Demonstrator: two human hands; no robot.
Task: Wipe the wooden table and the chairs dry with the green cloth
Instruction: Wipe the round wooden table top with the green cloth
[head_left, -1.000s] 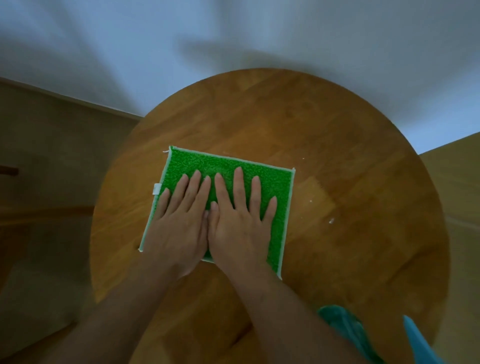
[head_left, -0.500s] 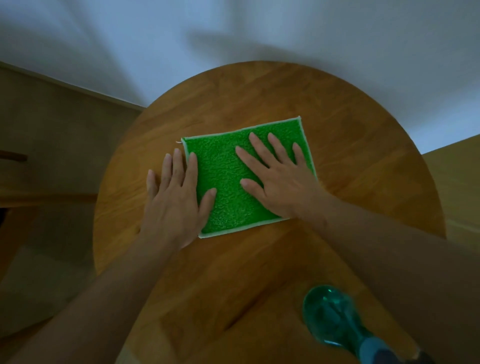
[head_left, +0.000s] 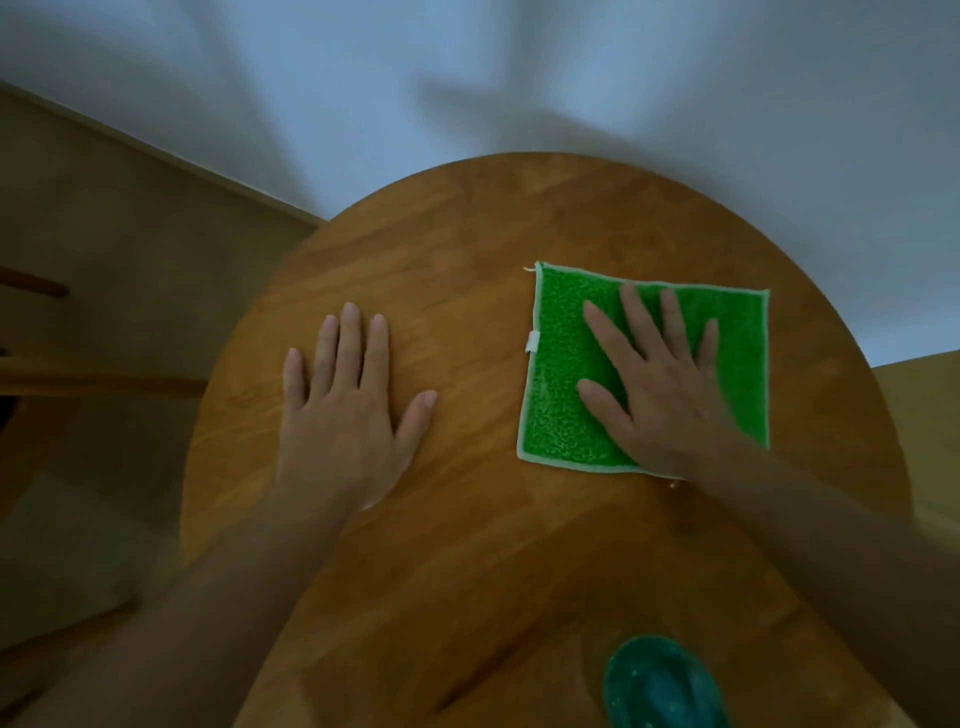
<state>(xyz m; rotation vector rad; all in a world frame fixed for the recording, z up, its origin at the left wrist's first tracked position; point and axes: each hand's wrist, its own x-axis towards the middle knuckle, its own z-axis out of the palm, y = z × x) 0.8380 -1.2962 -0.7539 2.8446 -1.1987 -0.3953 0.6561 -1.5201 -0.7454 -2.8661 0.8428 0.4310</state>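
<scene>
A square green cloth (head_left: 737, 332) with a pale hem lies flat on the right half of the round wooden table (head_left: 483, 249). My right hand (head_left: 660, 384) presses on the cloth with straight, spread fingers and covers its near corner. My left hand (head_left: 348, 400) rests flat on the bare wood at the left, apart from the cloth, fingers straight.
A teal, rounded bottle-like object (head_left: 660, 686) stands on the table at the near edge, close to my right forearm. Wooden chair parts (head_left: 104, 384) show at the left beyond the table rim. A white wall (head_left: 519, 78) runs behind the table.
My right hand has slid the cloth from the table's middle to the right. My left hand has come off the cloth and now lies on bare wood.
</scene>
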